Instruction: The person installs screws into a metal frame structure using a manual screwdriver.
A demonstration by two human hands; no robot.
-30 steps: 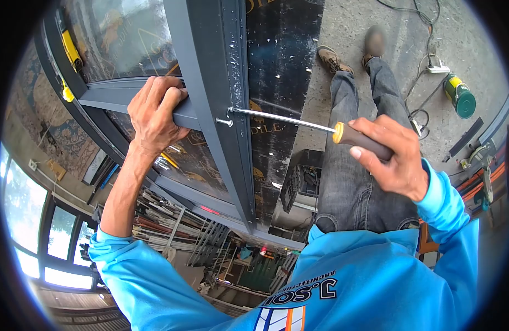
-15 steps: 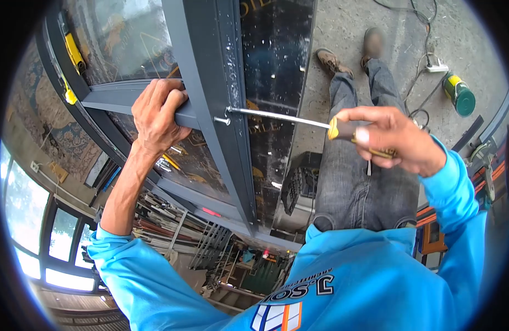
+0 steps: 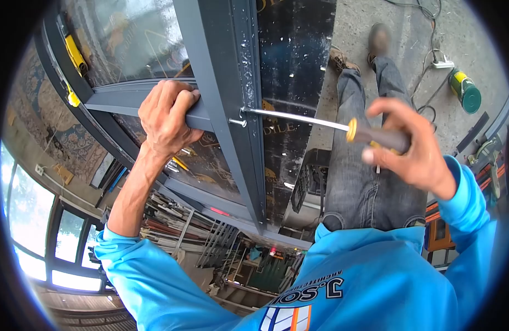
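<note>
My left hand (image 3: 167,117) is closed around a dark grey crossbar (image 3: 114,99) where it meets a long metal upright (image 3: 218,71) of a frame. In my right hand (image 3: 420,146) is a screwdriver (image 3: 376,137) with a brown and yellow handle. The handle's end rests against the palm, the thumb lies below, and the index finger is lifted off. Its long shaft reaches left to a screw at the upright, where the tip's exact seating is too small to make out. Just below, a second screw (image 3: 239,122) sticks out of the upright.
Dark printed panels (image 3: 287,71) lie under the frame. A yellow-handled tool (image 3: 75,54) rests at the far left. On the concrete floor are a green and yellow can (image 3: 465,92), a white power strip (image 3: 443,64) with cables, and a black crate (image 3: 307,182).
The right hand's fingers have loosened and spread, showing more of the screwdriver handle. The whole view has shifted slightly. My left hand keeps its grip on the crossbar.
</note>
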